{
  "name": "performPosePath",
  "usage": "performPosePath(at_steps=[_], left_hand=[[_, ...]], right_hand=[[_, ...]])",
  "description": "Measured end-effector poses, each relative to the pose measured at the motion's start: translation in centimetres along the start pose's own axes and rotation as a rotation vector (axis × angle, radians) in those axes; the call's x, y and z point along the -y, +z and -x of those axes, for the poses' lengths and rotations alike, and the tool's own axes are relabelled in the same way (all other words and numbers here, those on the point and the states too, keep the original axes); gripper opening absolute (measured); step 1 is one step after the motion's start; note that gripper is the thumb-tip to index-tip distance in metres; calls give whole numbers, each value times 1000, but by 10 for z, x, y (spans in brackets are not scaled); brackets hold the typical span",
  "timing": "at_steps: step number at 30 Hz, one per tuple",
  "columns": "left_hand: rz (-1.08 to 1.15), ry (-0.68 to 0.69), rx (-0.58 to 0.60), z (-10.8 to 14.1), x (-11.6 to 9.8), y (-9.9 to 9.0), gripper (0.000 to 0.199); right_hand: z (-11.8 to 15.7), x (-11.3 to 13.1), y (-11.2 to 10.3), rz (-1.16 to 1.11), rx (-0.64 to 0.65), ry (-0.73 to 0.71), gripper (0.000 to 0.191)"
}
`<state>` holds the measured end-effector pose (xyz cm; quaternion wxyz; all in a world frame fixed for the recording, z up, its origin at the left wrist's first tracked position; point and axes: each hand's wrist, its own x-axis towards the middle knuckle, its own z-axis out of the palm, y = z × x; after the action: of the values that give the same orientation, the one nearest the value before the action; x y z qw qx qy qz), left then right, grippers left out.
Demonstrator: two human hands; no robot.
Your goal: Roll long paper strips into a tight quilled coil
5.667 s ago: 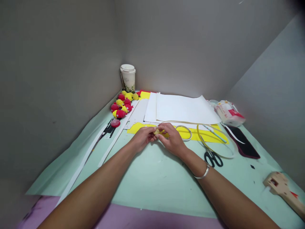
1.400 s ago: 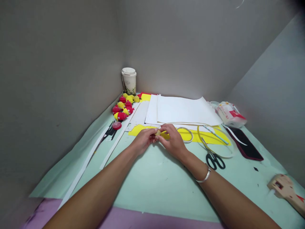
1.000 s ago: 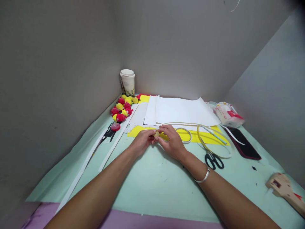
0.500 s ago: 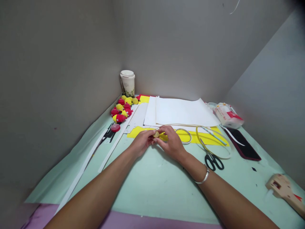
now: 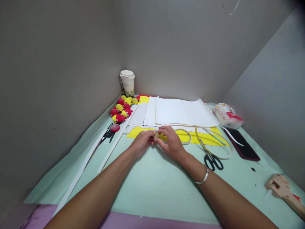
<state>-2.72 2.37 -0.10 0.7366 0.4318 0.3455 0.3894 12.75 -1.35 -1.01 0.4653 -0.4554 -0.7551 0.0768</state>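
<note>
A small yellowish round coil [image 5: 156, 135] is pinched between my two hands near the middle of the view. My left hand [image 5: 143, 141] grips its left side with the fingers closed. From the right, my right hand [image 5: 170, 141] holds it with thumb and fingertips. Under and behind the hands lies a yellow sheet [image 5: 135, 131], with white paper [image 5: 186, 111] behind it. A looped strip [image 5: 187, 142] rests just right of my right hand. Black-handled scissors [image 5: 213, 162] lie farther right.
Red and yellow ribbed pieces [image 5: 119, 118], a red round tin [image 5: 115, 128] and a lidded cup [image 5: 128, 83] stand back left. Long white strips [image 5: 82, 168] run along the left. A tissue pack [image 5: 227, 115], phone [image 5: 244, 146] and glue gun [image 5: 281, 187] are at right.
</note>
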Motion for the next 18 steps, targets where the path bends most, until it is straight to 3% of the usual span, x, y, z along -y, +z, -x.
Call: performPosePath(at_steps=[9,18], left_hand=[[1,0,0,0,0,1,16],[12,18,-4,-1,0,2,16]], right_hand=[[0,0,-2,-12,35,-15,23],[0,0,3,-6,-11,56,23]])
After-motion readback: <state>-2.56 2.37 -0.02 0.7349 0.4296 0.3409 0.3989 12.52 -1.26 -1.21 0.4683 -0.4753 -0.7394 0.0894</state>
